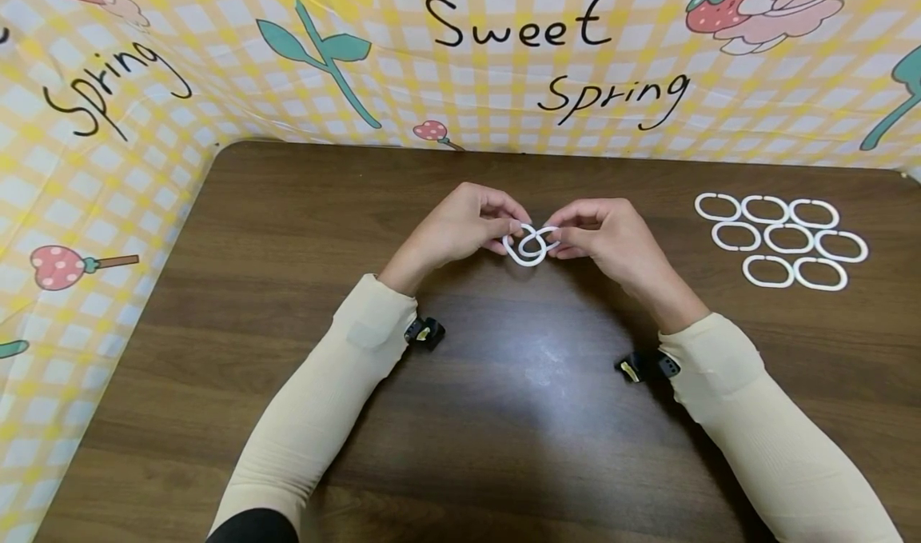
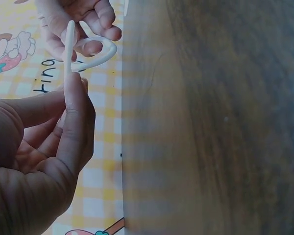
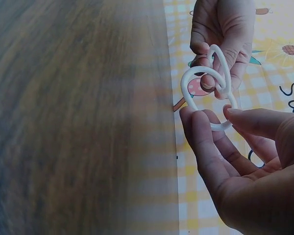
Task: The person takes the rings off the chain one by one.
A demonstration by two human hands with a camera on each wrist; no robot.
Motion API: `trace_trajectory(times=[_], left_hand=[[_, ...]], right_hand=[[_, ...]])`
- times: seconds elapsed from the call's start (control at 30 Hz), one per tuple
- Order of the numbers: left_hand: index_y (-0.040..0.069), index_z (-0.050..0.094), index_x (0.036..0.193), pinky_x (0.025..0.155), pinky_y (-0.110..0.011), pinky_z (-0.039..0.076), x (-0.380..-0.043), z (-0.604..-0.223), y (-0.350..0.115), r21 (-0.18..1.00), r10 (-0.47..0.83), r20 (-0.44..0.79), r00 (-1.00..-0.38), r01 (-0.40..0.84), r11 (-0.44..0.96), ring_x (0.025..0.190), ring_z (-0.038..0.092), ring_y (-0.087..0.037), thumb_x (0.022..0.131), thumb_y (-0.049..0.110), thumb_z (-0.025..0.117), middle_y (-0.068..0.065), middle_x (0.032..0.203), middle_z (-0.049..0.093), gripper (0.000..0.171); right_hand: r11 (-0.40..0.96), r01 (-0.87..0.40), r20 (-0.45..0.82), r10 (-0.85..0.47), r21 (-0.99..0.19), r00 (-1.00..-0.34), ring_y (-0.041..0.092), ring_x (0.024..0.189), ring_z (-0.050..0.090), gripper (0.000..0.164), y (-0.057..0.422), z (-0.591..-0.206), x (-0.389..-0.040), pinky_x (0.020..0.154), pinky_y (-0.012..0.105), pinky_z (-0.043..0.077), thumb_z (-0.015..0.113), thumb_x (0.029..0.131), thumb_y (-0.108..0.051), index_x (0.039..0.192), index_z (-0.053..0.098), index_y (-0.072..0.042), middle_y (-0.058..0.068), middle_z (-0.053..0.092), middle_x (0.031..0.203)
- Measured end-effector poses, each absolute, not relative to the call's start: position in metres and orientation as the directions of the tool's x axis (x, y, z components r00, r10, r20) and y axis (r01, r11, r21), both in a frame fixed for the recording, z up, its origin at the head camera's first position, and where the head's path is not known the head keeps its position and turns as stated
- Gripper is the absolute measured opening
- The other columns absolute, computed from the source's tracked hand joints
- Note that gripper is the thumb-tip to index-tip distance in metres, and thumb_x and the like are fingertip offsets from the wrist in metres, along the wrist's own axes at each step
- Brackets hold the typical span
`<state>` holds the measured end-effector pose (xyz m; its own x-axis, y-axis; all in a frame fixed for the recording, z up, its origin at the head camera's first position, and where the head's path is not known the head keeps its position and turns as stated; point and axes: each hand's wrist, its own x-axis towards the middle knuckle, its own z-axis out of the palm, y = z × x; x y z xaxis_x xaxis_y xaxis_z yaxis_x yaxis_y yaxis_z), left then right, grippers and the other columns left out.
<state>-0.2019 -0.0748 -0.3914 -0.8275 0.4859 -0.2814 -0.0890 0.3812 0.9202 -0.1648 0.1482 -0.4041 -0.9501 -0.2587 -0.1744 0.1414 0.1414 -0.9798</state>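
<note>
Two white oval rings cross each other between the hands, above the far middle of the table. My left hand (image 1: 468,221) pinches one white ring (image 1: 515,257) by its left end, thumb against fingers. With thumb and fingertips, my right hand (image 1: 604,235) pinches the other white ring (image 1: 551,231) at its right end. In the right wrist view, the right hand's ring (image 3: 187,83) loops through the left hand's ring (image 3: 227,68). The left wrist view shows the left hand's ring (image 2: 69,46) edge-on, with the other ring (image 2: 100,62) curving out beside it.
On the right of the brown wooden table (image 1: 504,447) lie several white oval split rings (image 1: 790,239) in three rows. A yellow checked cloth (image 1: 489,119) with printed words and strawberries hangs along the back and left edges. Small black cameras (image 1: 426,333) sit on both sleeved wrists.
</note>
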Motion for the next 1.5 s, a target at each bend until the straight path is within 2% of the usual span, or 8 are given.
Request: trace_trajectory(times=[0.37,0.63,0.83,1.27,1.5], left_hand=[[-0.001,0.076,0.108,0.070,-0.025,0.061,-0.202,-0.393,-0.076,0.923,0.496,-0.270,-0.825,-0.076,0.376,0.083,0.070,-0.019,0.100,0.000,0.065,-0.016,0.103,0.076,0.014],[-0.002,0.076,0.108,0.069,-0.023,0.061,-0.202,-0.394,-0.076,0.928,0.503,-0.263,-0.823,-0.073,0.365,0.081,0.069,-0.013,0.101,-0.001,0.065,-0.014,0.101,0.076,0.014],[-0.003,0.076,0.108,0.069,-0.023,0.060,-0.202,-0.393,-0.075,0.930,0.502,-0.261,-0.825,-0.076,0.359,0.081,0.068,-0.015,0.100,-0.001,0.065,-0.016,0.102,0.076,0.014],[-0.004,0.076,0.108,0.068,-0.021,0.058,-0.202,-0.393,-0.076,0.929,0.490,-0.248,-0.836,-0.061,0.365,0.078,0.066,-0.011,0.100,-0.001,0.065,-0.016,0.101,0.076,0.014],[-0.001,0.077,0.109,0.071,-0.025,0.059,-0.202,-0.393,-0.077,0.917,0.496,-0.235,-0.836,-0.021,0.398,0.074,0.064,-0.009,0.100,0.002,0.067,-0.018,0.102,0.076,0.014]], right_hand=[[0.132,0.154,-0.184,-0.261,-0.979,-0.948,0.015,0.080,0.076,0.018,0.148,-0.403,-0.164,0.078,0.032,0.064,0.069,0.096,0.006,0.109,0.071,0.017,0.012,0.077,0.095],[0.117,0.143,-0.169,-0.261,-0.983,-0.950,0.015,0.079,0.076,0.014,0.149,-0.405,-0.164,0.077,0.032,0.064,0.069,0.095,0.007,0.105,0.075,0.014,0.013,0.077,0.096],[0.118,0.147,-0.172,-0.246,-0.982,-0.954,0.017,0.079,0.075,0.014,0.149,-0.405,-0.164,0.077,0.032,0.064,0.070,0.094,0.008,0.105,0.075,0.014,0.015,0.077,0.097],[0.136,0.137,-0.168,-0.254,-0.981,-0.953,0.015,0.077,0.075,0.018,0.155,-0.402,-0.161,0.076,0.031,0.064,0.070,0.095,0.006,0.109,0.071,0.017,0.010,0.077,0.094],[0.160,0.124,-0.162,-0.247,-0.979,-0.956,0.013,0.074,0.075,0.023,0.165,-0.399,-0.159,0.073,0.031,0.064,0.070,0.095,0.004,0.112,0.069,0.019,0.002,0.077,0.088]])
